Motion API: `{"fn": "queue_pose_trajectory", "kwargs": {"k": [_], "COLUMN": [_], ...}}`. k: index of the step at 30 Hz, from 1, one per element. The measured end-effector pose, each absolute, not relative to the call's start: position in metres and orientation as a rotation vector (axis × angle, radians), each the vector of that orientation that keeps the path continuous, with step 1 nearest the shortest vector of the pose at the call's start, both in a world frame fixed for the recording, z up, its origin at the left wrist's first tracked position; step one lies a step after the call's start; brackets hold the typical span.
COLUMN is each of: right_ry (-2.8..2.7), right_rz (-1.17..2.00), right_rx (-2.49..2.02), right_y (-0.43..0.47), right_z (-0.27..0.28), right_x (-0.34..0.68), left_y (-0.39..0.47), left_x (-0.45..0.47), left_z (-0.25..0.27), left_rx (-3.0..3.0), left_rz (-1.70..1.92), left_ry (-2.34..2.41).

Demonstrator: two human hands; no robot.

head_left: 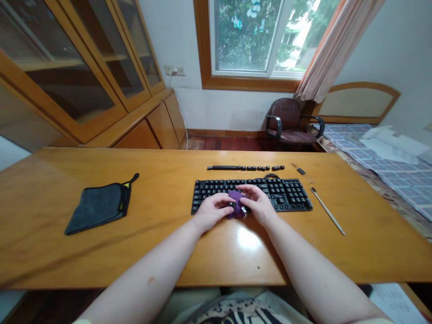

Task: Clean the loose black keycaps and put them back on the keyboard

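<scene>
My left hand (pixel 215 208) is closed on a small black keycap (pixel 232 204), pinched between thumb and fingers. My right hand (pixel 257 203) grips a crumpled purple cloth (pixel 235 196), which touches the keycap. Both hands are close together over the front edge of a black keyboard (pixel 290 195) lying on the table. Behind the keyboard, a row of loose black keycaps (pixel 249 168), one of them long, lies on the tabletop. The hands and cloth hide part of the keyboard's lower rows.
A folded dark grey cloth (pixel 97 207) lies on the wooden table (pixel 145 252) to the left. On the right are a thin brush (pixel 328 211) and a wire keycap puller (pixel 301 171). Beyond the table stand a chair (pixel 286 119), a bed (pixel 381 157) and a cabinet (pixel 135 121).
</scene>
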State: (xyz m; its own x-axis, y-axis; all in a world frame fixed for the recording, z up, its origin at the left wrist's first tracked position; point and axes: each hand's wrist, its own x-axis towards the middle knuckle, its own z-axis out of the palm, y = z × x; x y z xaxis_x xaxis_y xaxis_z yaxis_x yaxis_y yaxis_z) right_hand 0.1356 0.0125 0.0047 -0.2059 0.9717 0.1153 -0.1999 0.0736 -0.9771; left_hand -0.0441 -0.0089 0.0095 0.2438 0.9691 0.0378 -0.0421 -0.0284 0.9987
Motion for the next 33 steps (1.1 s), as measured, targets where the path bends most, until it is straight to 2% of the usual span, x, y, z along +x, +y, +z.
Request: {"fn": "queue_pose_trajectory", "kwargs": {"k": [6, 11, 16, 25, 33], "right_ry": [-1.272, -1.192, -1.246, -1.470, -1.319], "right_rz": [1.372, 1.273, 1.319, 0.947, 1.153], "right_rx": [-1.049, -0.980, -0.966, -1.156, -1.032], "right_y": [0.010, 0.011, 0.010, 0.008, 0.004], "right_z": [0.008, 0.009, 0.010, 0.009, 0.019], "right_x": [0.135, 0.139, 0.138, 0.142, 0.139], "left_y": [-0.012, -0.013, -0.013, -0.010, -0.010], "left_x": [-0.049, -0.049, -0.053, -0.052, -0.051], "left_z": [0.011, 0.014, 0.014, 0.008, 0.009], "left_rx": [1.568, 1.435, 1.656, 1.637, 1.793], "left_rz": [1.074, 1.016, 1.019, 1.076, 1.144], "left_ry": [0.964, 0.823, 0.866, 1.041, 1.168]}}
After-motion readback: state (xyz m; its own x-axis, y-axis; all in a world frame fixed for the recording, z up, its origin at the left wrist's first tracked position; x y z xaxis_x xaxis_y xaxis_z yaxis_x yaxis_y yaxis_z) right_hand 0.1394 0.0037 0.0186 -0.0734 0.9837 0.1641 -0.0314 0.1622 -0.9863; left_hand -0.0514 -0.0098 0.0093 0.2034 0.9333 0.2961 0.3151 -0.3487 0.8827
